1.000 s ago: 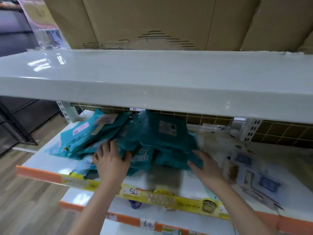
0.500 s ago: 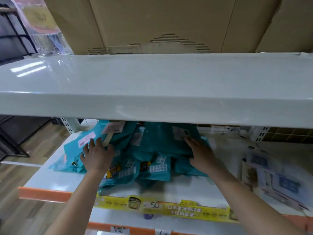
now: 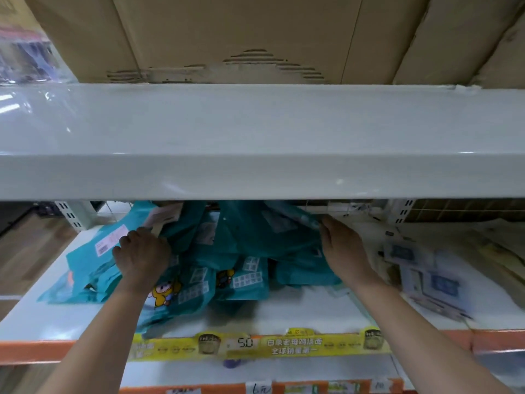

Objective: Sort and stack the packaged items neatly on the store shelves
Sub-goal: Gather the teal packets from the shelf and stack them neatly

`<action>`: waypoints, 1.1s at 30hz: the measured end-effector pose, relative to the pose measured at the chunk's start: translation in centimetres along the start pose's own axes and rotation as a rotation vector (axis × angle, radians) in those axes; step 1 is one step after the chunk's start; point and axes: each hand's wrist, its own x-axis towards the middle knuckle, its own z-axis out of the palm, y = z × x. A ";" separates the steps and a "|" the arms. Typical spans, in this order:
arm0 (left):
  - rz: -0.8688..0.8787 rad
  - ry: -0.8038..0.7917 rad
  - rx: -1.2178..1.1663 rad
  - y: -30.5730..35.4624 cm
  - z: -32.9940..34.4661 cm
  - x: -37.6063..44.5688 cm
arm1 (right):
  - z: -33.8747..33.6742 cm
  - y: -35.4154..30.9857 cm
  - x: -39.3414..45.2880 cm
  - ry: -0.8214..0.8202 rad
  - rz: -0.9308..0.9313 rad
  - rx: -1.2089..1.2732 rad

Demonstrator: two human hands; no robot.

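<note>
A loose heap of teal packets (image 3: 241,251) lies on the white middle shelf (image 3: 284,311), leaning against each other with white labels and a cartoon print. My left hand (image 3: 142,254) sits on the left side of the heap, fingers curled over a packet's edge. My right hand (image 3: 343,248) presses flat against the heap's right side, fingers straight and reaching back under the upper shelf. The back of the heap is hidden by that shelf.
The deep white upper shelf (image 3: 255,137) overhangs the work area, with cardboard boxes (image 3: 255,35) on it. Pale blue-and-white packets (image 3: 426,277) lie to the right. A yellow price strip (image 3: 255,344) runs along the shelf's front edge. Wooden floor lies left.
Both hands have pushed deeper into the shelf and farther apart, squeezing the teal packets up and back into a taller bunch. The view has dropped closer to the upper shelf.
</note>
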 end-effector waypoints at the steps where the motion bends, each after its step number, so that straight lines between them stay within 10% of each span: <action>1: -0.002 -0.025 -0.036 -0.1 0.3 -0.1 | -0.6 -0.1 0.0 0.097 0.032 0.036; 6: 0.015 -0.083 -0.319 1.0 -0.1 -1.6 | -3.6 0.7 -0.4 0.358 0.296 0.366; 10: -0.014 0.110 -0.546 3.3 -2.1 -4.1 | -4.5 2.9 -1.0 0.291 0.606 0.701; 16: -0.058 -0.084 -1.222 6.8 -0.8 -10.8 | -2.9 6.6 -4.0 0.226 1.061 0.907; 26: -0.130 -0.370 -1.408 14.6 -1.1 -18.6 | -5.7 11.3 -9.9 0.050 1.127 1.134; 33: -0.039 -0.463 -1.310 23.6 1.3 -24.8 | -12.1 21.0 -14.9 0.348 1.147 1.120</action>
